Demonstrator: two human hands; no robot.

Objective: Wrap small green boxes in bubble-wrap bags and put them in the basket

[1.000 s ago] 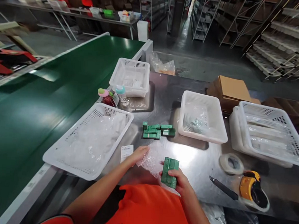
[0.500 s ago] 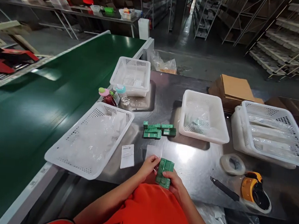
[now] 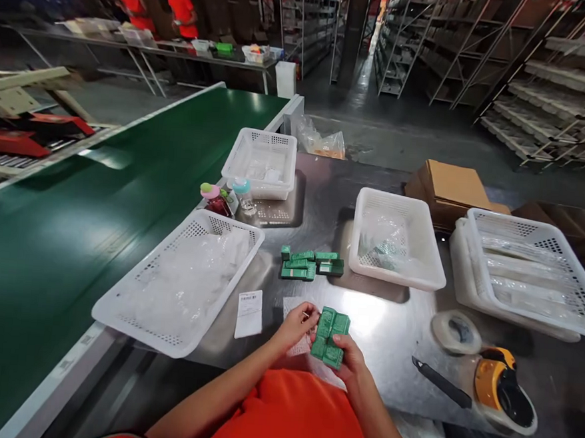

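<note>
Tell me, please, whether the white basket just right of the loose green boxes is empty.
No, the white basket is partly filled: clear plastic lies inside it, below the rim.

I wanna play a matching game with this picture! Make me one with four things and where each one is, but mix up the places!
Things:
1. Nearest green boxes
2. Paper slip
3. Knife
4. Blue-capped bottle

Places:
A. Beside the yellow-and-black tool
B. Next to the pink-topped bottle
C. In the right hand
D. Flat on the metal table, near the left tray

Right pairs: 1-C, 2-D, 3-A, 4-B.
</note>
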